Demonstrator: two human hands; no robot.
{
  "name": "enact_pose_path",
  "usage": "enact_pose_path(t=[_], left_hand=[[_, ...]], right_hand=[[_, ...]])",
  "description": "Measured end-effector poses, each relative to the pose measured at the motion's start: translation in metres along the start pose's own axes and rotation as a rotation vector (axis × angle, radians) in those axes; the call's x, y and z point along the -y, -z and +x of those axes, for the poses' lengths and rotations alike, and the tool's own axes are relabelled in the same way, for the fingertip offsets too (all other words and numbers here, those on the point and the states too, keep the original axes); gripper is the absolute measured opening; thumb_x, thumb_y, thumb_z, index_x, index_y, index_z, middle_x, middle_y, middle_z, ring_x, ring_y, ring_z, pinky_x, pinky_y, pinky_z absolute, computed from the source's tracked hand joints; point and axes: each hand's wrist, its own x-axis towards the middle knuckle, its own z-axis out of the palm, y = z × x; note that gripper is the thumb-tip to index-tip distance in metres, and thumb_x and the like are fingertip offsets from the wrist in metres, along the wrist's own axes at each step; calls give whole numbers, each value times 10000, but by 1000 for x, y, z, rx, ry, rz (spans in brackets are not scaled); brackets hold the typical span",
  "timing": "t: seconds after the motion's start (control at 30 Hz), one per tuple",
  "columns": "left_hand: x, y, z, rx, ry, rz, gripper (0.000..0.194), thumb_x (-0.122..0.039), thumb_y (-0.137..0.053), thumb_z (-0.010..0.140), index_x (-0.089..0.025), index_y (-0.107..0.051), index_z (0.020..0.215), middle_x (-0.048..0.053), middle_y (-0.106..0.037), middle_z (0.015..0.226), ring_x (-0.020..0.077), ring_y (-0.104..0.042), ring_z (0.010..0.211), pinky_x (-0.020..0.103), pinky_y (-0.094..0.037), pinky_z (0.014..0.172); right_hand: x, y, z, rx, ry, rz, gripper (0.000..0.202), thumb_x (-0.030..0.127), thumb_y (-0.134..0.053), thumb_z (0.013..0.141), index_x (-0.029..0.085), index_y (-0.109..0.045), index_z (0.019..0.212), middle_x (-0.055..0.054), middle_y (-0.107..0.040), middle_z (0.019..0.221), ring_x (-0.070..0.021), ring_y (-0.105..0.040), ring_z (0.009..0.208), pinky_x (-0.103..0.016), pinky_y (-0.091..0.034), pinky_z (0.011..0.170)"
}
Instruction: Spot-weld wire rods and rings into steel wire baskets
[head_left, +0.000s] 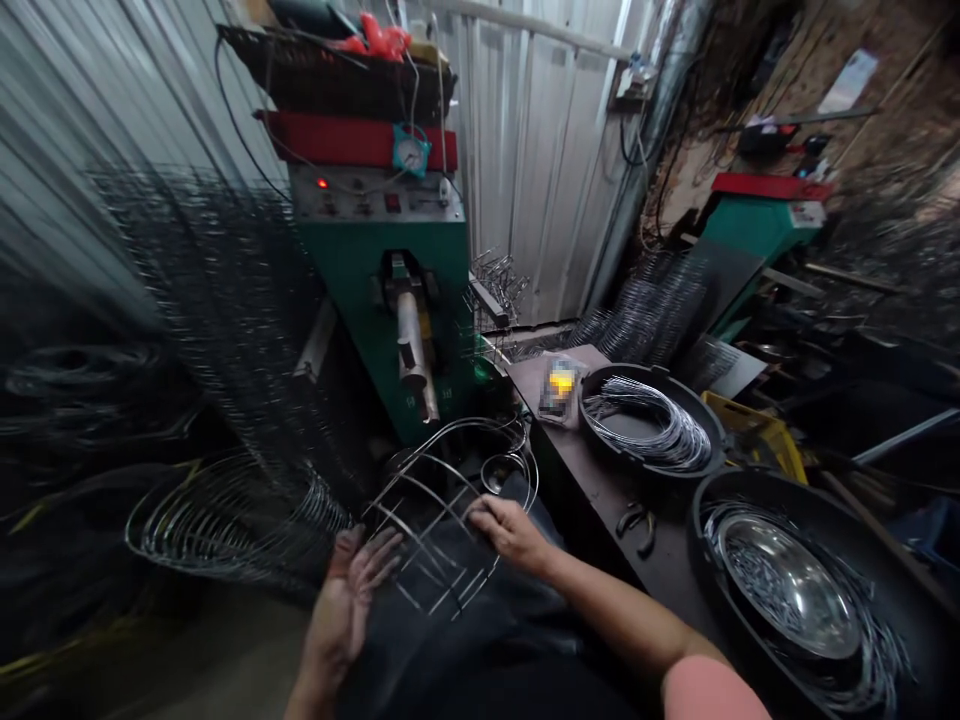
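A wire frame [427, 530] of crossing metal rods with curved ends is held tilted above my lap. My right hand [510, 530] is closed round a rod at its right side. On the frame's left edge, my left hand [356, 585] has its fingers spread; whether they touch the rods I cannot tell. Straight ahead stands a green machine [345, 270] with a red top, and its metal electrode arm [412, 350] points down towards the frame. A stack of bent wire hoops [217, 520] lies left of my left hand.
On the bench [592, 475] to the right are pliers [637, 525], a black pan [716, 445] of wire rings and a larger pan [701, 560] with a steel bowl [832, 600] of short wires. Tall stacked wire racks [217, 290] rise at left. Another green machine [757, 235] stands back right.
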Motion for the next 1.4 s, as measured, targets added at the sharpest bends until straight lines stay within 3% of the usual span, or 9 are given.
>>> enact_pose_path(t=[0.17, 0.33, 0.53, 0.67, 0.77, 0.87, 1.0, 1.17, 1.4], left_hand=[[41, 20, -19, 87, -573, 654, 869, -553, -662, 575, -271, -335, 1329, 111, -340, 1406, 312, -281, 1290, 457, -203, 1055], [45, 33, -21, 64, -837, 873, 844, -433, -791, 424, -294, -473, 1193, 120, -370, 1376, 351, -237, 1301, 484, -156, 1066], [40, 23, -9, 123, -451, 748, 729, -402, -765, 505, -261, -468, 1155, 58, -638, 864, 264, -615, 791, 398, -466, 765], [39, 13, -3, 153, -322, 575, 607, -433, -733, 548, -229, -499, 1070, 43, -638, 832, 231, -613, 778, 350, -473, 715], [36, 2, -4, 138, -309, 372, 537, -428, -717, 581, -205, -511, 1024, 46, -624, 889, 199, -601, 821, 301, -469, 711], [29, -8, -5, 141, -242, 216, 534, -421, -708, 608, -211, -493, 1050, -13, -570, 771, 86, -515, 526, 210, -411, 475], [18, -18, 2, 94, -166, 13, 523, -450, -681, 638, -206, -459, 1043, -85, -448, 619, 15, -264, 334, 173, -225, 315], [8, -26, 14, 45, -185, -97, 502, -416, -704, 625, -186, -470, 1006, -96, -401, 578, 16, -239, 354, 160, -204, 309], [4, -32, 38, -13, -127, -141, 508, -457, -713, 581, -181, -488, 943, -98, -416, 555, 6, -242, 337, 155, -205, 318]], right_hand=[[17, -24, 31, -72, -135, 379, 428, 597, -509, 749, 173, -491, 686, 53, -405, 542, -64, -345, 465, -194, -297, 444], [35, -37, 52, 6, -179, 540, 438, 596, -549, 714, 159, -538, 708, 64, -410, 492, -49, -323, 394, -185, -238, 379], [41, -34, 74, -27, -284, 683, 344, 493, -575, 743, 151, -550, 772, 87, -380, 467, -31, -279, 355, -160, -182, 355], [39, -26, 87, -7, -382, 684, 292, 442, -530, 800, 150, -545, 788, 86, -367, 503, -25, -263, 371, -154, -172, 371], [36, -9, 98, 9, -401, 418, 283, 409, -461, 851, 154, -576, 812, 54, -451, 545, -53, -372, 422, -178, -277, 415], [31, 16, 101, 1, -229, -28, 228, 354, -486, 845, 175, -625, 873, -2, -617, 757, -125, -560, 699, -241, -425, 651], [18, 49, 94, 115, -78, -379, 289, 415, -509, 821, 224, -648, 987, -20, -648, 1026, -205, -566, 990, -310, -403, 870], [-2, 58, 90, 145, -18, -525, 248, 381, -579, 774, 225, -668, 946, -27, -680, 946, -208, -615, 891, -299, -445, 789], [-19, 47, 105, -157, 114, -485, 194, 377, -583, 772, 206, -666, 739, -17, -670, 744, -171, -611, 714, -262, -439, 675]])
